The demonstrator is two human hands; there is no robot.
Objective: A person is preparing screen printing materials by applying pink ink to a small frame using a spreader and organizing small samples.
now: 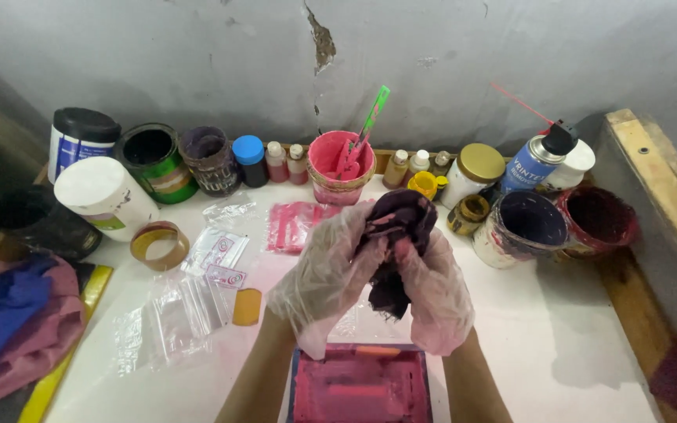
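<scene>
Head view, looking down on a white bench (558, 345) set against a cracked grey wall. Lower edge of frame cuts off both forearms and the near part of a pink-inked frame (360, 385) lying flat below the hands. The dark patch at the right edge is too cropped to identify; a blue and pink cloth heap (9, 329) is cut off at the left. Both hands wear loose clear plastic gloves smeared pink, so single fingers are hard to make out. Containers along the wall: a pink tub (341, 166) coated with pink ink, holding a green-handled tool (371, 119) that leans right; an open green can (154, 160), inside dark; a dark purple-stained cup (209, 159); a blue-capped jar (249, 160); several small bottles with red or amber content; a gold-lidded jar (473, 172); a blue spray can (538, 159); a pot stained dark blue inside (523, 227); a pot stained red inside (595, 219). Two white lidded tubs at left, contents not visible. Dark rag (396, 243): purple-black, crumpled, pink blotches, frayed lower end hanging free. It is held above the bench, over the frame, between the two hands. Left hand (324, 274) fingers curled and pressed against the rag; right hand (435, 291) fingers closed around its other side.
</scene>
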